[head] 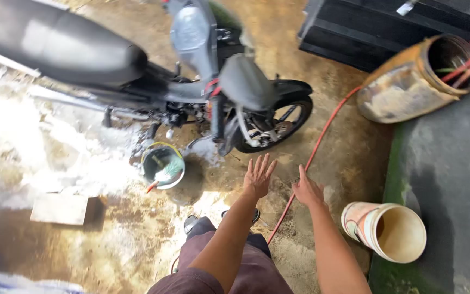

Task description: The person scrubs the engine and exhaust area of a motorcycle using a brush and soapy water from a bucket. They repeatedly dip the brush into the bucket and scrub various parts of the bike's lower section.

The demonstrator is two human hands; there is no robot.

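Left hand (258,177) fingers spread, holding nothing, near motorcycle front wheel (282,121). Right hand (307,190) released above red hose (315,149). Bucket (162,166) beside

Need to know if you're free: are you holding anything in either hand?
No, the left hand and right hand are both open and empty, fingers spread above the wet floor.

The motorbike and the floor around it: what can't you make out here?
Head view only:
- Motorcycle: its rear is cut off by the left edge, and the upper part is blurred.
- Small bucket: its contents are too small to identify.
- Rusty drum: its inside is dark.
- Left hand and right hand: both are spread and empty.
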